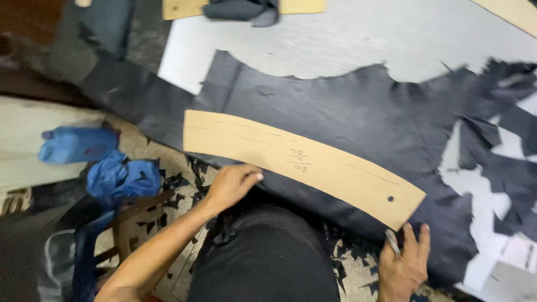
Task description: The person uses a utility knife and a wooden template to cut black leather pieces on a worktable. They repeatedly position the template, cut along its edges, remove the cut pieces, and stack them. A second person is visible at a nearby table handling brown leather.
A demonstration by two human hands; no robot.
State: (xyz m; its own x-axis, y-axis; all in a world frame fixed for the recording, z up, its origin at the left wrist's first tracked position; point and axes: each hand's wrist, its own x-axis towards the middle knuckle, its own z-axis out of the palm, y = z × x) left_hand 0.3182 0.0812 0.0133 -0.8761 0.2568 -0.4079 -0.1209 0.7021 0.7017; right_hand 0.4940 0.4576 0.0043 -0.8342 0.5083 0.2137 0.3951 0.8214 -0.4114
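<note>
Two hands hold a curved tan cardboard pattern point(305, 168) on dark leather point(347, 106): left hand point(232, 184) flat, right hand point(404, 263) gripping a pen point(392, 242).

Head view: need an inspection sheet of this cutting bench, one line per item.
Surface: pale grey table, partly covered.
Job's things: dark leather hide spread flat; curved tan card pattern lying on it.
Clutter: dark offcuts at right; blue plastic bottle and crumpled blue cloth at left; more card pieces at far edge.
Grippers: left hand at the pattern's near edge; right hand at its right end, holding a thin silvery tool.
Cables: nothing seen.
Surroundings: scraps on patterned floor; wooden stool.
</note>
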